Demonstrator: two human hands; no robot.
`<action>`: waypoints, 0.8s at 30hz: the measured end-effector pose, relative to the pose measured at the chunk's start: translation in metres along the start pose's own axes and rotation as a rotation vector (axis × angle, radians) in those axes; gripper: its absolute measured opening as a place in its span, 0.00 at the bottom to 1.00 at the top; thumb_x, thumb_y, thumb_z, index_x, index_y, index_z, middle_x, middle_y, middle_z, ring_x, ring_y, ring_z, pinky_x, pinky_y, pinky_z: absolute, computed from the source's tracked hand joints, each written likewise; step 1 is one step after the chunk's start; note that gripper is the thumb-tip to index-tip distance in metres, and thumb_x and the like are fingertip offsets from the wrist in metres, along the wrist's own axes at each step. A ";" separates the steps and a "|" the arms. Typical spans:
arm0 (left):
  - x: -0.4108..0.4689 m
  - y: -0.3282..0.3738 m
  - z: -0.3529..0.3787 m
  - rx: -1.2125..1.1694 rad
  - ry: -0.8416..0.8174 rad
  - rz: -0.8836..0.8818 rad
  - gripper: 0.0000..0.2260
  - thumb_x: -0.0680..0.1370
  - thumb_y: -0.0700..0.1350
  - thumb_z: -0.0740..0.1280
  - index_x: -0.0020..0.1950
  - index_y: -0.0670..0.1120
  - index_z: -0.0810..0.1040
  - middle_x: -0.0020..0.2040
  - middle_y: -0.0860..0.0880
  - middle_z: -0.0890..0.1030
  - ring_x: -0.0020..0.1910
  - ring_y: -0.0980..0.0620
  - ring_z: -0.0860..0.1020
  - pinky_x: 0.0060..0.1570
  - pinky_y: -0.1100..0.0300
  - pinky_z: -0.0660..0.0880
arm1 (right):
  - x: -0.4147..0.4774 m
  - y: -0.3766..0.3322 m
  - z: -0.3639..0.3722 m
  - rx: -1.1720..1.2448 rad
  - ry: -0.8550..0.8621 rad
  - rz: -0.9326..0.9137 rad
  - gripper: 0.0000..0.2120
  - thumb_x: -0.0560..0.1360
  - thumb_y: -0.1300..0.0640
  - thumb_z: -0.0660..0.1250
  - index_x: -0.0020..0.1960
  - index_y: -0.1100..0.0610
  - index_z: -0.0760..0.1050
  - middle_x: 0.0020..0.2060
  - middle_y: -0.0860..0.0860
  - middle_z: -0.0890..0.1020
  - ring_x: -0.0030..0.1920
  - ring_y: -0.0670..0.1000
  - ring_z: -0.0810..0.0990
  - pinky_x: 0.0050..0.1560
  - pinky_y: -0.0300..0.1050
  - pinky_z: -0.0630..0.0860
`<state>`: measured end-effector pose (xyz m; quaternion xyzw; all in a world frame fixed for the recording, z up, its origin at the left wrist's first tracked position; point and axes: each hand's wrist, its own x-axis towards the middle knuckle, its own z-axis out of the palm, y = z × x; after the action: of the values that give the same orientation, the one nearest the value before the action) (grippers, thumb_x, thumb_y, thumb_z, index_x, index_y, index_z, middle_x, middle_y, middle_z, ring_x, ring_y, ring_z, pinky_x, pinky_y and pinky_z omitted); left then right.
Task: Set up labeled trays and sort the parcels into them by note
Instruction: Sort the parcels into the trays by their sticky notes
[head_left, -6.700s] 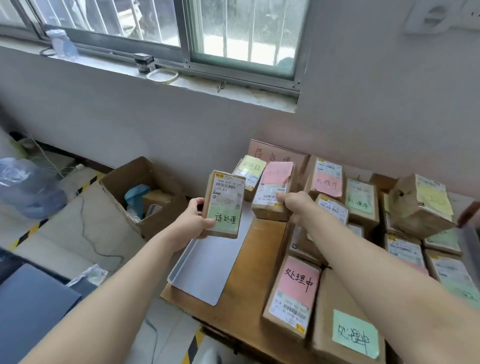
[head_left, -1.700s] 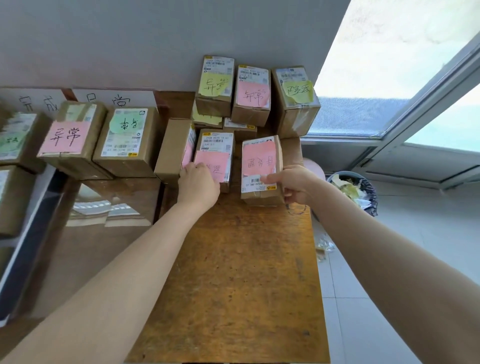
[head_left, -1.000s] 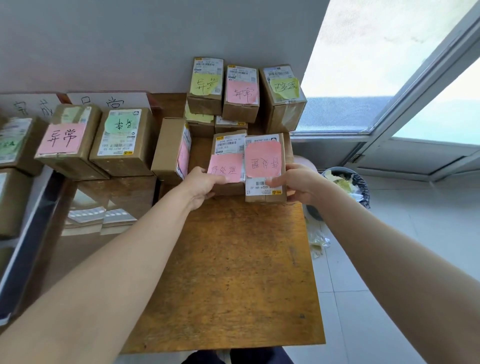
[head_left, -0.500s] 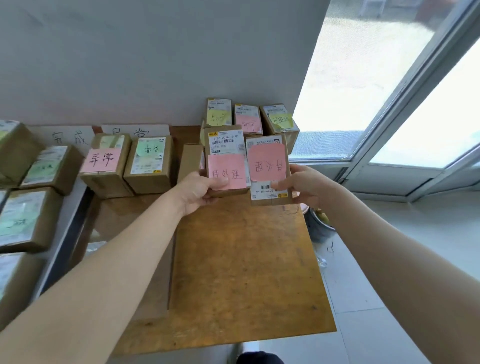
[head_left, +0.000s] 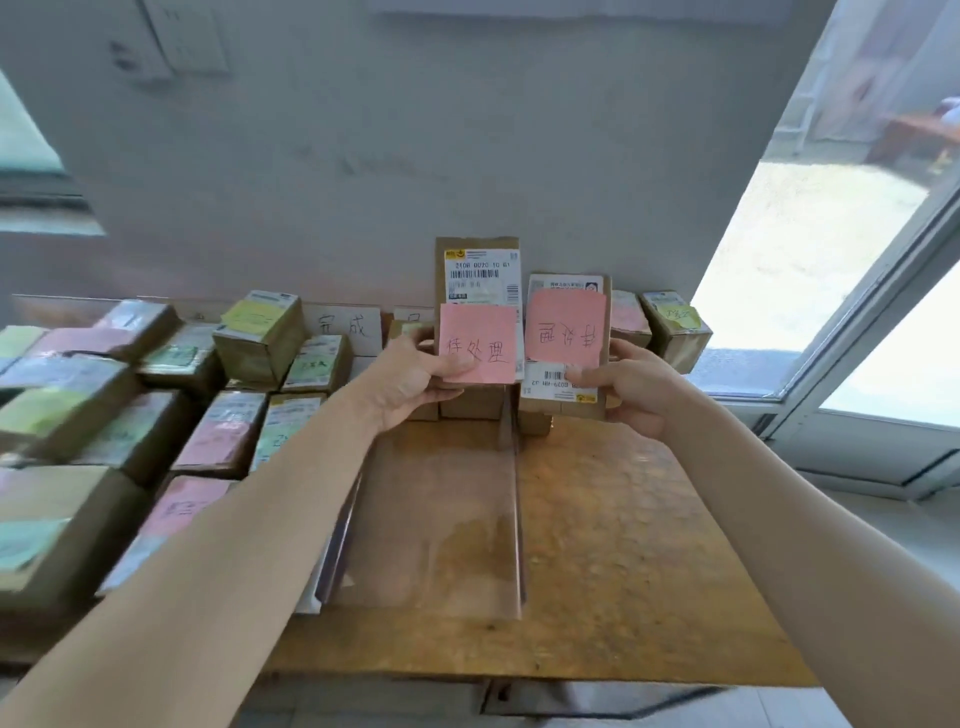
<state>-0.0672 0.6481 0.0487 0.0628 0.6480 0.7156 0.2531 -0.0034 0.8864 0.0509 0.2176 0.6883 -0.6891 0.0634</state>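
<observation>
My left hand (head_left: 415, 376) grips a brown parcel (head_left: 478, 275) with a white shipping label and a pink handwritten note, held upright above the table. My right hand (head_left: 631, 384) grips a second brown parcel (head_left: 566, 387) with a pink note turned upside down. Both parcels are raised side by side, almost touching. A clear tray (head_left: 498, 582) lies on the wooden table (head_left: 623, 545) below them. Many more parcels with pink, green and yellow notes (head_left: 223, 434) crowd the left half of the table. White paper labels with handwriting (head_left: 343, 327) lean on the wall behind.
Two more parcels (head_left: 670, 325) stand at the back right against the grey wall. A large window (head_left: 810, 249) runs along the right. The table's front edge is near the bottom of the view, with pale floor tiles to the right.
Both hands have lifted the two pink-noted parcels off the table's back row and raised them together. My view has swung left, bringing the crowded parcels on the left into sight.
</observation>
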 end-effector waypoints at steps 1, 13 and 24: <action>-0.008 0.002 -0.012 -0.010 0.013 0.010 0.19 0.70 0.34 0.70 0.56 0.49 0.69 0.56 0.43 0.79 0.56 0.45 0.79 0.55 0.49 0.76 | -0.002 -0.001 0.012 0.001 -0.003 -0.010 0.32 0.69 0.66 0.73 0.69 0.53 0.67 0.53 0.51 0.83 0.49 0.53 0.84 0.50 0.57 0.79; -0.081 0.012 -0.126 -0.070 0.256 0.058 0.28 0.70 0.31 0.69 0.67 0.44 0.65 0.59 0.42 0.78 0.57 0.45 0.78 0.56 0.47 0.77 | -0.003 -0.045 0.143 -0.098 -0.208 -0.132 0.30 0.70 0.67 0.72 0.69 0.54 0.66 0.50 0.49 0.82 0.48 0.51 0.83 0.48 0.51 0.80; -0.148 0.016 -0.211 -0.112 0.497 0.101 0.27 0.72 0.29 0.66 0.69 0.45 0.65 0.57 0.42 0.77 0.56 0.45 0.79 0.49 0.52 0.79 | 0.010 -0.061 0.257 -0.125 -0.455 -0.190 0.29 0.69 0.68 0.72 0.66 0.55 0.67 0.51 0.52 0.82 0.48 0.53 0.83 0.45 0.50 0.80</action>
<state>-0.0320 0.3934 0.0675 -0.0966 0.6457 0.7556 0.0530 -0.0906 0.6404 0.0919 -0.0133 0.7148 -0.6795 0.1649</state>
